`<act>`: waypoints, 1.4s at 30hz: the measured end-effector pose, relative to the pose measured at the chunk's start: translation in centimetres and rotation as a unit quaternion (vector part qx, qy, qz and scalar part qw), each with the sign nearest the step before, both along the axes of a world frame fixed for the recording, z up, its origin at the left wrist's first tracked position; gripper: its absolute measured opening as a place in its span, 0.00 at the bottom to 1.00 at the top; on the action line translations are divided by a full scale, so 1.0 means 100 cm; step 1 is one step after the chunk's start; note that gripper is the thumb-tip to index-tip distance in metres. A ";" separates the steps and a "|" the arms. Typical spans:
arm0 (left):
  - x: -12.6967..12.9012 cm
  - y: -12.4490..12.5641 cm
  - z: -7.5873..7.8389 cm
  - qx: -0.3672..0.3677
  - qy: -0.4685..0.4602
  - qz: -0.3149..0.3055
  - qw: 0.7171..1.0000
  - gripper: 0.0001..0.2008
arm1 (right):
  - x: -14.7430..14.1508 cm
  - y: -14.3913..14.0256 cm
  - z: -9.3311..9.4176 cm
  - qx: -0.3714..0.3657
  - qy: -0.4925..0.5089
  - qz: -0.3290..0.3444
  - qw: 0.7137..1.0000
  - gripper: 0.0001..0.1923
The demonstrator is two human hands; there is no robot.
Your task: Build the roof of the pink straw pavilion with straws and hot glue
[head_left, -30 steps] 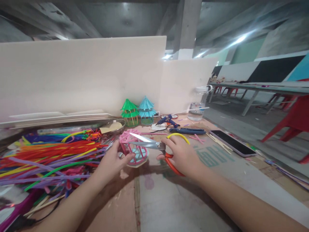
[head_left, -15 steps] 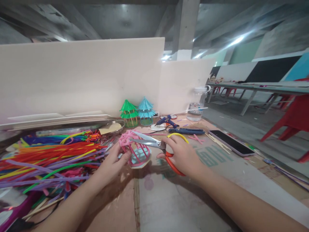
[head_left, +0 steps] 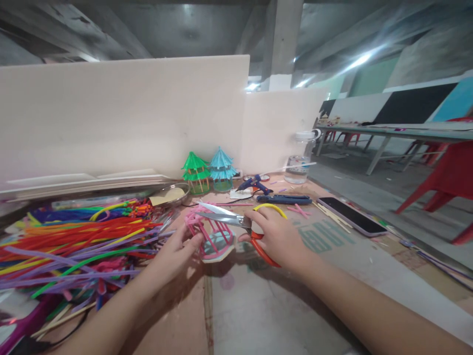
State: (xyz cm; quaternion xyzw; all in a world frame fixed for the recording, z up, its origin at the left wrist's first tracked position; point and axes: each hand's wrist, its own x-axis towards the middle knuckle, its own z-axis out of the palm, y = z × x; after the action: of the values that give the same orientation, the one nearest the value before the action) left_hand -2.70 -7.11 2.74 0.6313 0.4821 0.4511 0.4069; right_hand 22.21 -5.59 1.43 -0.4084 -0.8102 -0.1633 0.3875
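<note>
Near the counter's [head_left: 332, 276] middle, the left hand [head_left: 173, 251] had tipped the pink straw frame [head_left: 212, 236] further toward three o'clock, its grip closed round the ribs. The right hand [head_left: 275, 236] clasped orange-handled scissors [head_left: 236, 222], steel blades parted over it. Fuzzy pipe cleaners [head_left: 74, 236] sprawled at nine o'clock.

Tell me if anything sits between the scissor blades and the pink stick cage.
Nothing visible does. The right hand holds the scissors with open blades right over the pink cage, which the left hand grips from the side.
</note>
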 end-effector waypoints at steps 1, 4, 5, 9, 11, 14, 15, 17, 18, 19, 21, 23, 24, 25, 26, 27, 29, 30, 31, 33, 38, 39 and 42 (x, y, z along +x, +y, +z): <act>0.001 0.000 0.000 -0.004 -0.017 -0.002 1.000 0.24 | 0.000 0.000 0.000 0.006 -0.001 0.001 1.000 0.18; 0.005 -0.002 0.003 -0.016 -0.057 -0.002 0.998 0.24 | 0.001 0.000 0.002 0.013 0.000 -0.002 1.000 0.19; 0.006 -0.002 0.003 -0.019 -0.067 -0.003 0.998 0.24 | 0.001 0.001 0.002 0.011 0.003 -0.004 1.000 0.19; 0.005 -0.002 0.004 -0.029 -0.089 -0.012 0.996 0.21 | 0.001 0.001 0.004 -0.001 0.011 -0.013 1.000 0.17; 0.003 -0.002 0.003 -0.041 -0.089 -0.012 0.995 0.22 | 0.001 0.001 0.004 -0.002 0.013 -0.009 1.000 0.18; 0.001 -0.002 0.001 -0.046 -0.085 -0.013 0.995 0.23 | 0.001 0.001 0.002 0.001 0.020 -0.003 1.000 0.17; 0.000 -0.001 0.001 -0.045 -0.086 -0.014 0.995 0.22 | 0.001 0.001 0.002 0.002 0.021 -0.002 1.000 0.17; 0.001 -0.001 0.000 -0.046 -0.088 -0.018 0.995 0.22 | 0.001 0.002 0.001 0.005 0.020 0.002 1.000 0.19; 0.001 -0.001 0.001 -0.049 -0.089 -0.021 0.995 0.22 | 0.001 0.002 0.001 0.007 0.017 0.003 1.000 0.19; 0.002 -0.001 0.001 -0.050 -0.092 -0.023 0.994 0.22 | 0.001 0.002 0.001 0.009 0.014 0.003 1.000 0.20; 0.003 -0.001 0.001 -0.053 -0.099 -0.026 0.993 0.23 | 0.002 0.002 0.002 0.008 0.008 0.003 1.000 0.21; 0.005 -0.002 0.002 -0.061 -0.110 -0.027 0.992 0.25 | 0.002 0.001 0.003 0.009 0.006 0.002 1.000 0.20; 0.006 -0.004 0.002 -0.070 -0.116 -0.028 0.990 0.26 | 0.002 0.001 0.003 0.008 0.006 0.002 1.000 0.20; 0.007 -0.005 0.003 -0.082 -0.123 -0.029 0.989 0.27 | 0.002 0.001 0.004 0.009 0.007 0.002 1.000 0.20; 0.008 -0.007 0.003 -0.095 -0.133 -0.028 0.986 0.28 | 0.002 0.001 0.004 0.011 0.008 0.002 1.000 0.20; 0.010 -0.008 0.003 -0.105 -0.145 -0.026 0.983 0.28 | 0.002 0.001 0.004 0.011 0.007 0.003 1.000 0.20; 0.011 -0.010 0.002 -0.119 -0.169 -0.028 0.978 0.27 | 0.003 0.001 0.004 0.012 0.004 0.005 1.000 0.20; 0.011 -0.011 0.002 -0.123 -0.179 -0.032 0.976 0.26 | 0.003 0.001 0.004 0.013 0.002 0.003 1.000 0.20; 0.011 -0.010 0.001 -0.125 -0.187 -0.038 0.974 0.25 | 0.003 0.001 0.004 0.013 -0.001 0.000 1.000 0.20; 0.008 -0.008 0.000 -0.131 -0.199 -0.049 0.970 0.24 | 0.003 0.002 0.003 0.010 -0.008 -0.009 1.000 0.20; 0.003 0.000 -0.003 -0.137 -0.203 -0.058 0.968 0.21 | 0.005 0.000 0.004 -0.008 -0.031 -0.019 0.999 0.19; 0.003 0.000 -0.002 -0.131 -0.203 -0.054 0.969 0.22 | 0.006 0.000 0.005 -0.014 -0.037 -0.020 0.999 0.19; 0.007 -0.005 -0.001 -0.121 -0.186 -0.038 0.974 0.24 | 0.008 -0.004 0.009 -0.036 -0.058 -0.021 0.997 0.19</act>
State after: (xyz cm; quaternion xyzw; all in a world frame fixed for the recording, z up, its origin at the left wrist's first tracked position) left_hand -2.02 -7.59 2.65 0.5002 0.4248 0.4833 0.5794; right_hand 22.97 -5.97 2.34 -0.4288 -0.8281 -0.1655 0.3210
